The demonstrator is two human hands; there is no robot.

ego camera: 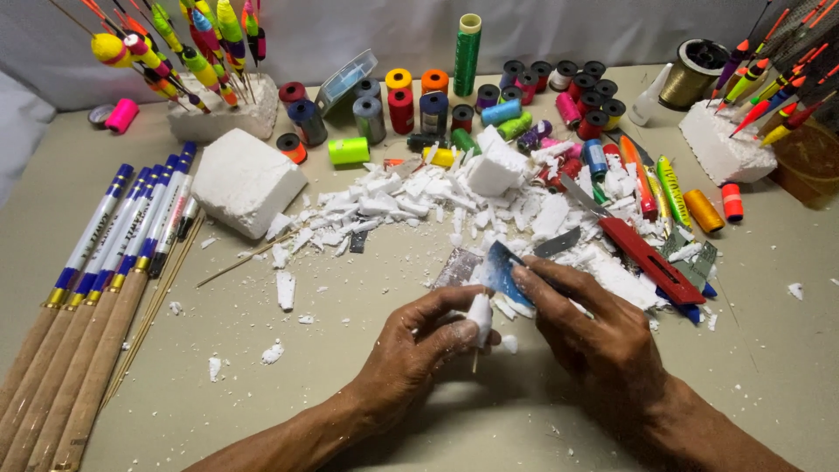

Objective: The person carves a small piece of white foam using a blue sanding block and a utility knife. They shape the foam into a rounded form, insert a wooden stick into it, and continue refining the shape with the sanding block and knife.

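Beige tabletop against a pale wall, littered with white foam scraps, thread spools, foam blocks and rods. Left hand: grip clamped on a small white foam piece mounted on a thin stick, low at centre. Right hand: grip pinched on a blue-grey abrasive sheet, touching the foam piece.

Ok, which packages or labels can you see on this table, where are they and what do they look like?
Clear plastic box: back centre, leaning among the thread spools, flat with blue contents.
Rods: far left, side by side, white with blue and gold printed bands.
Green spool: back centre, upright, tall, pale label on top.
No screens or signs.
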